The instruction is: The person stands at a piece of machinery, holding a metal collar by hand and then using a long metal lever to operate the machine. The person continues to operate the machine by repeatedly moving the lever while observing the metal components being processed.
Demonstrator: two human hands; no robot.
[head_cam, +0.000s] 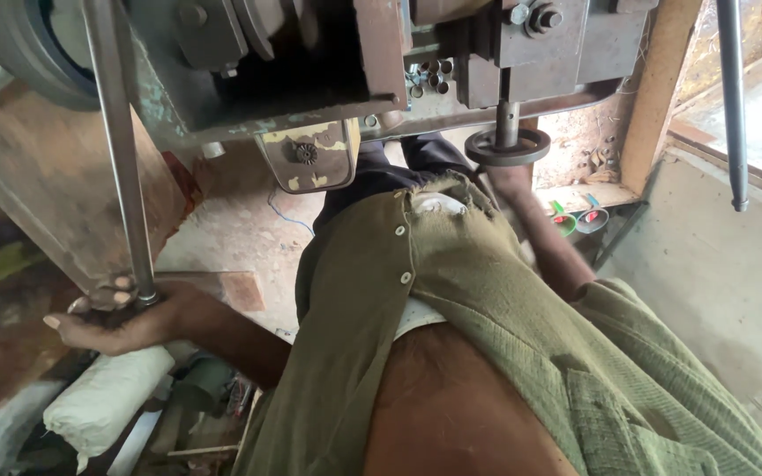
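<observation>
Under the press (310,70), one left hand (112,319) round one rod (121,150)

Left hand (112,319) wrapped round the lever rod (121,150) at far left, above a sack (103,397). Right hand (511,181) under the press ram's ring (507,147), 2 scoops (579,219) just beside.

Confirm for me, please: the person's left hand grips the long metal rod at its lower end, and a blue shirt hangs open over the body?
Not quite: the shirt is olive green, not blue, as the head view shows. The left hand does grip the metal rod at its lower end.
</observation>
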